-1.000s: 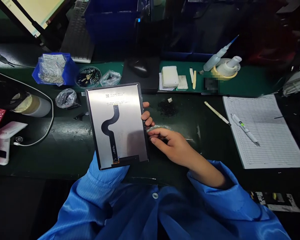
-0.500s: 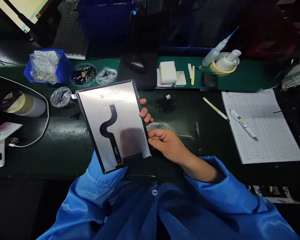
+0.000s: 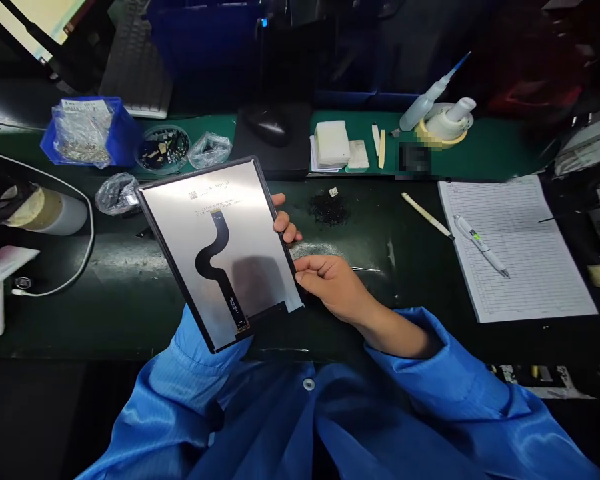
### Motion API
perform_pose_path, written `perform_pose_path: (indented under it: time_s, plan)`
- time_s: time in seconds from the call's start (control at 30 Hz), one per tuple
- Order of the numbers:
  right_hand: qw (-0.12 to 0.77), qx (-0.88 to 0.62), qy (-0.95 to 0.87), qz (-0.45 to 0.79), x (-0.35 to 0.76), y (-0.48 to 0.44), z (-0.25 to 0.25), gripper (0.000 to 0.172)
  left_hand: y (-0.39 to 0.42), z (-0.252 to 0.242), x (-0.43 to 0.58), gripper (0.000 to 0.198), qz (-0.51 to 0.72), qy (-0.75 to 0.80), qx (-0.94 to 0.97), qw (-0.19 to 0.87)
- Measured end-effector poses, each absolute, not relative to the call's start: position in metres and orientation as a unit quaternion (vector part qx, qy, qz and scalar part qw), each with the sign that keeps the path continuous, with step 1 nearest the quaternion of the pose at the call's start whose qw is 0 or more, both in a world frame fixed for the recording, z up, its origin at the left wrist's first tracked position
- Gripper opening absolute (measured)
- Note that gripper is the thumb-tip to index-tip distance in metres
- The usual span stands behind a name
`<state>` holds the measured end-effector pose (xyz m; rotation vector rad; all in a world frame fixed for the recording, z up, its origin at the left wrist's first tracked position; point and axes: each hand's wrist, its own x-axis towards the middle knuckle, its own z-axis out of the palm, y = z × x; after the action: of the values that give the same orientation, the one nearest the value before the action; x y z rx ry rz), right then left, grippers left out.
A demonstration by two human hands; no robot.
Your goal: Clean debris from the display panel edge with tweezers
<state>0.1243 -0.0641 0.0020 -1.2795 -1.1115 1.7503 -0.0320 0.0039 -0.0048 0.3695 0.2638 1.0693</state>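
Left hand (image 3: 281,221) clamped on silver-backed, black-framed rectangular display panel (image 3: 253,230), tilted above glossy dark-green bench (image 3: 370,233).
Right hand (image 3: 333,283) at panel's right edge, can't tell if fingertips pinch it. Dark printed codes (image 3: 217,209) on panel unreadable from here. Beyond grip: loose black crumbs (image 3: 329,209); rightward: white lined paper form (image 3: 530,260), white plastic pen (image 3: 481,247). Room dim.

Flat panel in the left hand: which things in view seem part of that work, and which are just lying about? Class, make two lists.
Seemingly in use:
flat panel, held by the left hand
right hand, fingertips at the panel's edge

Apparently just lying about:
pen, on the lined sheets
mouse
keyboard
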Motion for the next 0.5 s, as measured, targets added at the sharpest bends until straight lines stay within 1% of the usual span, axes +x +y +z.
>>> perform_pose_path:
  time_s: [0.17, 0.23, 0.33, 0.43, 0.5]
  plan:
    - [0.349, -0.531, -0.455, 0.624, 0.1243, -0.0634, -0.0009, 0.021, 0.0023, -0.003, -0.0325, 0.083, 0.487, 0.112, 0.18, 0.847]
    - [0.355, -0.534, -0.452, 0.62, 0.1243, -0.0629, -0.001, 0.02, 0.0026, -0.0033, -0.0322, 0.084, 0.487, 0.113, 0.175, 0.848]
    - [0.359, -0.517, -0.431, 0.646, 0.1253, -0.0624, 0.0, 0.019, 0.004, -0.0053, -0.0326, 0.091, 0.486, 0.107, 0.177, 0.849]
    - [0.346, -0.493, -0.419, 0.679, 0.1276, -0.0625, 0.0015, 0.021, 0.0049, -0.0075, -0.0342, 0.09, 0.484, 0.094, 0.18, 0.851]
    - [0.335, -0.493, -0.43, 0.678, 0.1289, -0.0626, 0.0021, 0.023, 0.0054, -0.0089, -0.0347, 0.09, 0.472, 0.088, 0.182, 0.858]
